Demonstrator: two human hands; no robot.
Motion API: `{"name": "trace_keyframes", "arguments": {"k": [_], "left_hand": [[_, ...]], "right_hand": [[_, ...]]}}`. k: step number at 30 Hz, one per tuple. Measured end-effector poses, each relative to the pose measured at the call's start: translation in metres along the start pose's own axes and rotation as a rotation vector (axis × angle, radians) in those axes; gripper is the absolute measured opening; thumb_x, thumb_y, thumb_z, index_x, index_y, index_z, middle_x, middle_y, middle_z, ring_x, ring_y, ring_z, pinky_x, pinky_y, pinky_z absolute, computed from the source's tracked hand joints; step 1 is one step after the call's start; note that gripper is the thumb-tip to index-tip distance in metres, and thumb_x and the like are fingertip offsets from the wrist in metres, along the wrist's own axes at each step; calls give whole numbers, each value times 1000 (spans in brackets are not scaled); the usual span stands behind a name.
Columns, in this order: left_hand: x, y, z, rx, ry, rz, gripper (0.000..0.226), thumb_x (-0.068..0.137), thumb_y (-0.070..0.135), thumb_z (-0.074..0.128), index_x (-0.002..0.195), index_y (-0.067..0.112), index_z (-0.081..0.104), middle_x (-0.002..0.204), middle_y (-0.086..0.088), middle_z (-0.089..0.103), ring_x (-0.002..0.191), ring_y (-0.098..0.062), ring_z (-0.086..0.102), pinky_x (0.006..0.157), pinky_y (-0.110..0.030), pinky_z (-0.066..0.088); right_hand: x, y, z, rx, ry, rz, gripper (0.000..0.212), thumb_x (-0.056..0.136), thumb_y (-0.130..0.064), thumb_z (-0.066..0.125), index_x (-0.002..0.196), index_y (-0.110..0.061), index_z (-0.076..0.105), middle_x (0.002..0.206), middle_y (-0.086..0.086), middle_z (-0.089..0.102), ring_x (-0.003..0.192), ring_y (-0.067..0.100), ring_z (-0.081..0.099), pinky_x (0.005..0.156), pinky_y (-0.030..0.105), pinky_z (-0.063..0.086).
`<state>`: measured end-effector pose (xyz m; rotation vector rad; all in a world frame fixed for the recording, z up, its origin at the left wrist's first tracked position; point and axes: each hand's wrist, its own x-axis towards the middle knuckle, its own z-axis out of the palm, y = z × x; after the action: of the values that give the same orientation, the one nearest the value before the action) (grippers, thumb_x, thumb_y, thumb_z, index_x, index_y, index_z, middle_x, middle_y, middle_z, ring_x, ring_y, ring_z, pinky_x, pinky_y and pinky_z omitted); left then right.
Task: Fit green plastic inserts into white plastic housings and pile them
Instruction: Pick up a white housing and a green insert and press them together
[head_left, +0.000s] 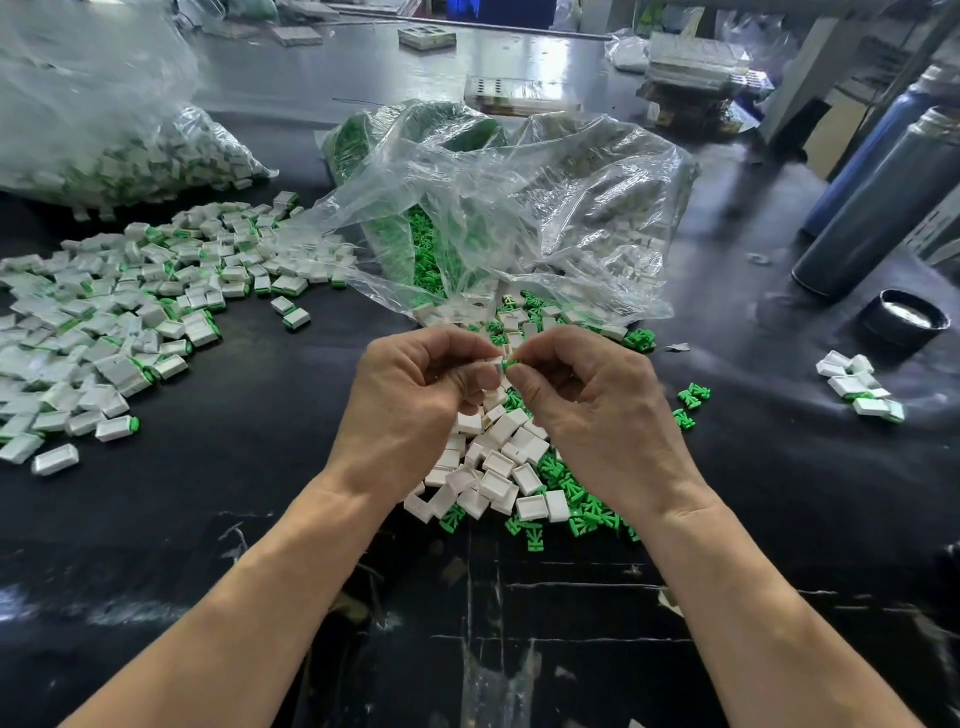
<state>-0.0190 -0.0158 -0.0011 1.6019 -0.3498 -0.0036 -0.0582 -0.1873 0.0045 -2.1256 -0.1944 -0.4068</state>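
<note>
Factory assembly bench — bulk parts bags, black worktable

I saw a black worktable, scuffed and streaked white along its near edge. On its left lay a wide spread of assembled white-and-green pieces, with a filled clear bag behind them. At the centre an open plastic bag spilled loose white housings and green inserts together. To the right sat a small cluster of pieces, a black lid and two dark cylinders lying tilted.
</note>
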Motion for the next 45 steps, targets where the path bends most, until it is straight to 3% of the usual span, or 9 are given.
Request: {"name": "trace_keyframes", "arguments": {"k": [5, 11, 15, 20, 28, 31, 36, 41, 45], "left_hand": [[0, -1, 0, 64, -4, 24, 17, 88, -5, 74, 91, 12, 77, 76, -6, 74, 64, -9, 63, 64, -20, 54], [0, -1, -2, 122, -23, 32, 18, 87, -4, 75, 89, 14, 78, 76, 1, 75, 67, -8, 66, 65, -23, 55], [0, -1, 1, 34, 15, 23, 19, 87, -9, 73, 88, 9, 77, 76, -9, 75, 63, -12, 64, 61, -22, 55], [-2, -2, 7, -61, 58, -14, 12, 86, -9, 73, 88, 3, 77, 74, -12, 75, 60, -15, 64, 59, -23, 56], [1, 0, 5, -140, 67, -36, 6, 87, 1, 75, 92, 5, 77, 76, -4, 76, 64, -13, 64, 60, -22, 54], [1, 3, 4, -179, 78, -20, 7, 85, 11, 77, 91, 12, 77, 83, -1, 76, 73, -9, 66, 64, -19, 53], [1, 0, 9, -179, 56, -30, 8, 88, 7, 75, 94, 13, 75, 99, -8, 76, 93, -16, 70, 88, -28, 56], [-3, -1, 17, -183, -7, -24, 8, 91, 5, 72, 99, 5, 72, 101, -9, 74, 78, -24, 67, 71, -29, 60], [-3, -2, 20, -158, -30, -6, 11, 91, 10, 73, 101, 5, 72, 100, -12, 74, 69, -24, 67, 61, -30, 56]], "right_hand": [[0, 0, 2, -2, 5, 13, 2, 96, -15, 73, 94, -15, 73, 80, -4, 67, 71, 16, 63, 66, 36, 56], [0, 3, 3, -69, 2, -18, 2, 95, -16, 74, 93, -17, 73, 80, -7, 66, 70, 10, 61, 62, 22, 51], [1, 7, 4, 81, 20, 43, 7, 93, -14, 75, 91, -20, 75, 74, -9, 68, 67, 13, 65, 64, 40, 59], [0, 9, 7, 224, 67, 94, 16, 91, -10, 76, 85, -24, 77, 73, -6, 73, 61, 16, 66, 57, 46, 59], [1, 3, 12, 496, 114, 178, 18, 93, -4, 73, 88, -19, 81, 74, 2, 76, 59, 15, 64, 53, 30, 58], [2, 0, 11, 670, 107, 269, 20, 102, -20, 62, 95, -11, 79, 78, 10, 75, 58, 19, 62, 48, 29, 54], [4, -1, 18, 815, -72, 474, 65, 95, -65, 44, 93, -7, 74, 76, 14, 70, 54, 20, 57, 40, 26, 41], [2, -3, 29, 786, -87, 484, 71, 102, -69, 34, 76, -13, 69, 65, 10, 61, 48, 20, 49, 40, 26, 35], [3, -8, 33, 836, -86, 506, 65, 105, -65, 30, 78, -21, 69, 57, 3, 48, 44, 15, 38, 39, 23, 25]]}}
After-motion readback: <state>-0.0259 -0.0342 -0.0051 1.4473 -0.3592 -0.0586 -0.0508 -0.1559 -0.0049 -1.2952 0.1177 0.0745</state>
